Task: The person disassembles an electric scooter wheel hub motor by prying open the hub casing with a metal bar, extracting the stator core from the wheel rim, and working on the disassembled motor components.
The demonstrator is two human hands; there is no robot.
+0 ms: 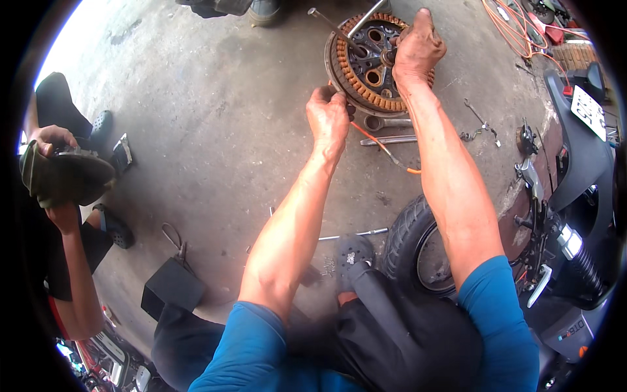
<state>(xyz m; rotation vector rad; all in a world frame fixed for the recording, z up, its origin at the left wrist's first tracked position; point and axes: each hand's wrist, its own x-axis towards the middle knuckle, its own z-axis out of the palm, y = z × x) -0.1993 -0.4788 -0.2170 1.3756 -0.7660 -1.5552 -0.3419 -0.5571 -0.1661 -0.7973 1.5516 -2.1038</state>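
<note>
A round motor stator (pixel 375 98) with copper windings along its rim and a dark spoked middle lies on the concrete at the top. Curled fingers of my left hand (pixel 328 119) grip its near left edge. An orange cable (pixel 385 147) runs out beside that hand toward the lower right. My right hand (pixel 419 51) is closed at the stator's centre by the axle, thumb up; its fingers hide what they hold. Two metal bars stand slanted at the stator: a dark one (pixel 336 31) and a shiny one (pixel 366 18).
Below the stator lie a wrench (pixel 386 123) and a long metal bar (pixel 390 140). A tyre (pixel 410 242) rests near my right knee. On the right stands a motorbike body (pixel 581 150); on the left, a black box (pixel 172 286) and a person holding a dark green cloth-like thing (pixel 62 173).
</note>
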